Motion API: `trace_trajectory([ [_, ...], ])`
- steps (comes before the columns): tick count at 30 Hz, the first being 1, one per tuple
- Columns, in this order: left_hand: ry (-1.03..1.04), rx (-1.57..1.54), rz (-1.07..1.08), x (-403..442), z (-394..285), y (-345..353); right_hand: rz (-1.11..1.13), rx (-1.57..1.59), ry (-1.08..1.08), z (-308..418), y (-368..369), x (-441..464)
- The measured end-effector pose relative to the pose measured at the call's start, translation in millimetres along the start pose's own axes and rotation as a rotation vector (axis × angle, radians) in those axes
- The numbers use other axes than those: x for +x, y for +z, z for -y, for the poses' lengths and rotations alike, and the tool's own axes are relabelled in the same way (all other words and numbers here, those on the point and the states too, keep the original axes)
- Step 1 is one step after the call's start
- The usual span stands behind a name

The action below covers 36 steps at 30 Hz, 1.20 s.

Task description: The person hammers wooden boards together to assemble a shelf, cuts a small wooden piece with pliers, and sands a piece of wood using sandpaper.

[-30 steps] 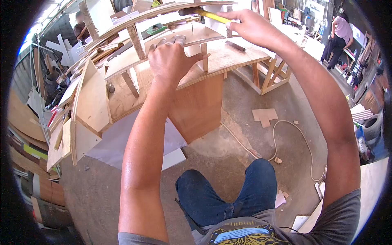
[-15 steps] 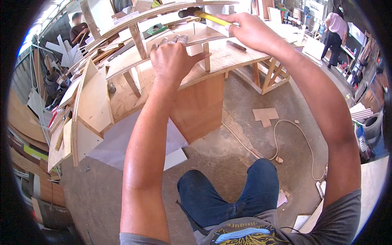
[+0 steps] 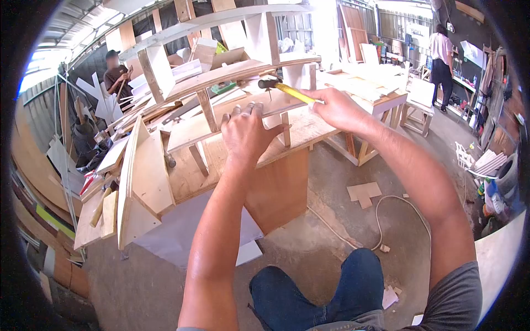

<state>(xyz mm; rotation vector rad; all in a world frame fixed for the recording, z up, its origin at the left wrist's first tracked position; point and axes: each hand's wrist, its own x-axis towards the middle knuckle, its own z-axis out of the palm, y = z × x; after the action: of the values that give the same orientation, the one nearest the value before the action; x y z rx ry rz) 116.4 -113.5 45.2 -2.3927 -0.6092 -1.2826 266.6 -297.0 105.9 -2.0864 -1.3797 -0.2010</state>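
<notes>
Jeans-clad knees point(image 3: 317, 289) are seen nearest, above a concrete floor on which a pale cable point(image 3: 379, 223) and flat brown pieces point(image 3: 364, 193) are laid. Beyond them, the desk point(image 3: 306, 130) is backed by a brown panel point(image 3: 281, 185) below its edge. On it a plywood board point(image 3: 193, 129) is propped on short uprights. The left hand point(image 3: 243, 129) is placed over this board, fingers bent and thumb stretched apart toward a small upright block point(image 3: 285, 129); whether the board is gripped cannot be told. By the right hand point(image 3: 334, 110), clamped around the yellow handle, a hammer point(image 3: 292, 92) is held, its dark head at the top of an upright nail point(image 3: 270, 95); contact cannot be made out. Farther off, a green tool point(image 3: 223, 87) is seen among wood pieces, and two people are seen in the background.
</notes>
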Motion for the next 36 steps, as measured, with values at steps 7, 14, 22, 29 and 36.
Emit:
trace_trajectory([
  [7,-0.008,0.041,-0.005,-1,-2,-3,-0.005,-0.010,-0.034,-1,-12,6],
  [14,0.002,0.012,-0.026,0,0,2,0.063,-0.084,0.112,33,-22,-2],
  [22,0.056,0.030,-0.143,-2,2,3,0.008,-0.076,-0.044,18,-11,3],
  [29,0.056,0.027,-0.126,-1,3,6,0.023,-0.073,0.055,23,-11,-4],
  [36,0.070,0.071,-0.143,-1,2,5,0.043,-0.095,0.096,19,-14,1],
])
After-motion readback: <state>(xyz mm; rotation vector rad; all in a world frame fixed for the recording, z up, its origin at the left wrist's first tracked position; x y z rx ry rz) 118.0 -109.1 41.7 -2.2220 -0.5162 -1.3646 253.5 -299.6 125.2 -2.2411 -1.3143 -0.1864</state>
